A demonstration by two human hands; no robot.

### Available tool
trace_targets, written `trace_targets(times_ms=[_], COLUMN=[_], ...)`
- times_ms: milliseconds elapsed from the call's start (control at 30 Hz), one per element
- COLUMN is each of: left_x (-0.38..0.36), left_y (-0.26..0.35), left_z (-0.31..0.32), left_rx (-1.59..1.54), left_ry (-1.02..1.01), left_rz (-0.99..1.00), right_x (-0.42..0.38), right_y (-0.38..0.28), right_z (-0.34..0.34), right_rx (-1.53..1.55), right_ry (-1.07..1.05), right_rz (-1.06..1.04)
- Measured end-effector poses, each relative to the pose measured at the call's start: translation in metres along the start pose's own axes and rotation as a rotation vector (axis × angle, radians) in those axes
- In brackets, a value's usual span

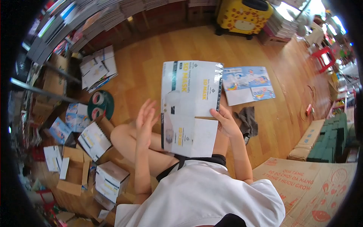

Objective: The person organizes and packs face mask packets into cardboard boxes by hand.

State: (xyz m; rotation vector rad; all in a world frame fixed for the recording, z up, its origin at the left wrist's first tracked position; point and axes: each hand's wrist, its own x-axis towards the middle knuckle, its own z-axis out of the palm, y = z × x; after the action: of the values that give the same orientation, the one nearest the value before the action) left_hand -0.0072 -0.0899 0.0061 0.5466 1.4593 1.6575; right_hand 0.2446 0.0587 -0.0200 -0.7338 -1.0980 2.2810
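A flattened white carton (pixel 181 102) with yellow "5D MASK" print lies over my lap, its long side running away from me. My right hand (pixel 227 122) grips its right edge, thumb on top and the other fingers partly hidden. Just off the carton's left edge, my left hand (pixel 146 119) is raised with its fingers apart and nothing in it. Beyond my right hand, a flattened blue and white carton (pixel 248 85) rests on the wooden floor. A dark grey cloth (pixel 247 121) is crumpled beside my right leg.
Several small cartons, among them an open brown box (pixel 73 170), crowd the floor at left near a green round object (pixel 101 105). Flat white sheets (pixel 99 68) lie farther back. A yellow giraffe suitcase (pixel 244 17) stands at the top; a large brown cardboard (pixel 302 189) is at lower right.
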Motion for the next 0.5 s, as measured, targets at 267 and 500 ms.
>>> trace_targets(times_ms=[267, 500], left_x=[0.002, -0.011], left_y=[-0.021, -0.031], left_z=[-0.004, -0.012], left_rx=[0.08, 0.099], left_ry=[0.051, 0.098], left_rz=[0.018, -0.023], right_x=[0.001, 0.042], right_y=[-0.04, -0.039], right_z=[-0.139, -0.24], right_rx=[0.273, 0.492], right_ry=[0.498, 0.826], right_rz=[-0.438, -0.529])
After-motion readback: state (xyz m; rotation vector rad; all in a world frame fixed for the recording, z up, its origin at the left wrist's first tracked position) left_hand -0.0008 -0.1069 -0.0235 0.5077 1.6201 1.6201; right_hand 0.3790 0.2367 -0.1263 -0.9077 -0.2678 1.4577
